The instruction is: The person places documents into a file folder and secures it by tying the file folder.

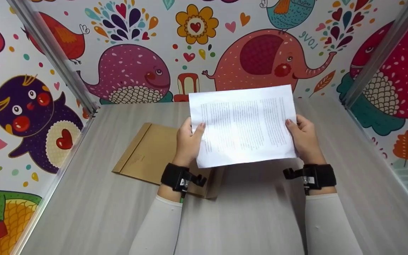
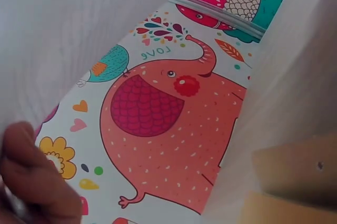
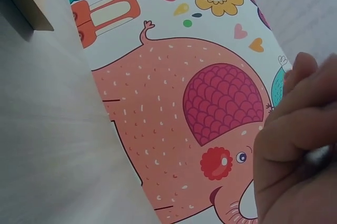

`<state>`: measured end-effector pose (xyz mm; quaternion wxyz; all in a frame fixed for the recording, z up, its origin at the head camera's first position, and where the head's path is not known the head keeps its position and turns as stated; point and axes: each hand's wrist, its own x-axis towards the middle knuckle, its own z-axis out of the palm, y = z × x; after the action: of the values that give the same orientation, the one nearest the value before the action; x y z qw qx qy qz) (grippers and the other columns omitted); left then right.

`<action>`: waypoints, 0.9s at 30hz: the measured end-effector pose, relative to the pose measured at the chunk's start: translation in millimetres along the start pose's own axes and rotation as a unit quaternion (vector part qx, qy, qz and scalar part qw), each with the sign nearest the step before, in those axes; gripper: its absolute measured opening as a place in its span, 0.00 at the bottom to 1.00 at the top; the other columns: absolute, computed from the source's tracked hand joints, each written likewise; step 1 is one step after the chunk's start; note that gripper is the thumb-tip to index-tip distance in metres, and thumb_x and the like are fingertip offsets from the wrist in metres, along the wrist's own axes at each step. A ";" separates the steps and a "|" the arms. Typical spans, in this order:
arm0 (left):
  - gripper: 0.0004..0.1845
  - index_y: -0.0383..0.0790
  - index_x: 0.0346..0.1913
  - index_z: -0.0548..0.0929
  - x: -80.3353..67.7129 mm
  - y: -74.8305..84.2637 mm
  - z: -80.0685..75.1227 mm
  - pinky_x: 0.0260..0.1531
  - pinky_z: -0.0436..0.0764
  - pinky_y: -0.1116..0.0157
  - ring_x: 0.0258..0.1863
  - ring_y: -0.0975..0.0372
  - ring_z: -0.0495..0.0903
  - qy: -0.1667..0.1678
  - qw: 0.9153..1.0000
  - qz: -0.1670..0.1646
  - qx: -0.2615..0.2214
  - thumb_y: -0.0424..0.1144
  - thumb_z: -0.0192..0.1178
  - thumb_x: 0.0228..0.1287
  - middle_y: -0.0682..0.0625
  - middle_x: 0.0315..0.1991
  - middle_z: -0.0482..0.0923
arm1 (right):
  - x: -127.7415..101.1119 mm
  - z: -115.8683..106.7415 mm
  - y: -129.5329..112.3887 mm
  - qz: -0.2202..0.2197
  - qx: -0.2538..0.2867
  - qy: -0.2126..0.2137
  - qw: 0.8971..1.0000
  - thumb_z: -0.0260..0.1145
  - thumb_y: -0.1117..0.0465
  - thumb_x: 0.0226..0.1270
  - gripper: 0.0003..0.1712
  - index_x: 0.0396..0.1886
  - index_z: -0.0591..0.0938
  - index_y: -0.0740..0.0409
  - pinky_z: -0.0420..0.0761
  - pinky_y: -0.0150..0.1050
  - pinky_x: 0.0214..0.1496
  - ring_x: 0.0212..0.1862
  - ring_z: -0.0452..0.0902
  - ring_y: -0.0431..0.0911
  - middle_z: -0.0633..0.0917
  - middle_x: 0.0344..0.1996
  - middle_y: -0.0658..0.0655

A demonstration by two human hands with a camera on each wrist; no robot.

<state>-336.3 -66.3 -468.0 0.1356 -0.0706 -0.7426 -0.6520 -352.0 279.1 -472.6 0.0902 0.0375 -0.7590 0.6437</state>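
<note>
A white sheet of paper (image 1: 243,127) with columns of printed text is held up over the table, tilted towards the head camera. My left hand (image 1: 188,141) pinches its left edge, thumb on the printed face. On the opposite edge my right hand (image 1: 305,138) grips it the same way, fingers curled behind. In the left wrist view the paper's back (image 2: 68,34) spreads above the left hand (image 2: 34,182); the right wrist view shows the right hand's curled fingers (image 3: 295,134) by the paper. Below and left lies a brown kraft envelope (image 1: 147,152), partly covered by the left hand and forearm.
The pale wood-grain table (image 1: 253,212) is bounded by a back wall (image 1: 190,63) printed with cartoon animals and by patterned side panels. Metal posts (image 1: 55,56) stand at the back corners. Black camera straps (image 1: 319,176) circle both wrists.
</note>
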 end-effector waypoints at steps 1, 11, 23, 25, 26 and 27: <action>0.17 0.34 0.66 0.77 1.2 -0.5 0.6 0.37 0.89 0.61 0.40 0.54 0.90 -0.001 1.000 -0.002 -0.007 0.36 0.54 0.82 0.39 0.51 0.88 | 0.4 -0.6 0.1 0.000 0.003 -0.002 1.000 0.53 0.54 0.87 0.23 0.68 0.76 0.65 0.88 0.33 0.37 0.38 0.89 0.41 0.88 0.43 0.51; 0.21 0.38 0.61 0.79 0.7 -15.4 -2.4 0.30 0.74 0.64 0.27 0.59 0.77 0.019 0.981 -0.070 0.179 0.52 0.53 0.82 0.50 0.31 0.81 | 0.8 -9.9 6.4 0.026 0.062 0.017 0.998 0.53 0.56 0.87 0.24 0.73 0.73 0.64 0.88 0.31 0.38 0.40 0.90 0.39 0.89 0.47 0.48; 0.23 0.39 0.64 0.82 -21.1 -52.0 -1.1 0.58 0.81 0.46 0.57 0.44 0.81 -0.081 0.915 -0.087 0.385 0.48 0.63 0.73 0.41 0.57 0.85 | 5.4 -30.7 15.5 0.094 -0.004 0.064 0.994 0.50 0.54 0.88 0.28 0.77 0.71 0.65 0.86 0.28 0.40 0.42 0.87 0.34 0.86 0.44 0.42; 0.27 0.40 0.66 0.82 -24.7 -53.9 1.4 0.60 0.79 0.45 0.60 0.43 0.78 -0.113 0.896 -0.101 0.418 0.52 0.66 0.71 0.40 0.61 0.83 | 6.1 -31.2 17.2 0.107 0.000 0.069 0.992 0.50 0.55 0.88 0.28 0.77 0.70 0.66 0.86 0.27 0.40 0.41 0.87 0.34 0.86 0.42 0.41; 0.29 0.41 0.67 0.81 -26.4 -54.2 2.4 0.61 0.78 0.44 0.62 0.42 0.77 -0.127 0.888 -0.106 0.430 0.54 0.67 0.70 0.40 0.61 0.83 | 6.2 -31.1 17.6 0.112 0.001 0.073 0.991 0.50 0.55 0.88 0.28 0.76 0.71 0.67 0.85 0.27 0.39 0.40 0.86 0.33 0.86 0.41 0.40; 0.33 0.41 0.69 0.81 -27.8 -54.2 3.3 0.63 0.76 0.43 0.63 0.41 0.76 -0.140 0.880 -0.111 0.441 0.56 0.68 0.68 0.39 0.63 0.82 | 6.4 -31.2 18.0 0.116 -0.001 0.077 0.990 0.50 0.55 0.87 0.28 0.76 0.71 0.67 0.85 0.27 0.39 0.40 0.86 0.33 0.86 0.40 0.39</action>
<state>-325.4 -68.6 -528.0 -0.0255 -0.0111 -0.9676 -0.2509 -358.6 313.2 -484.1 0.0733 -0.1004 -0.7500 0.6497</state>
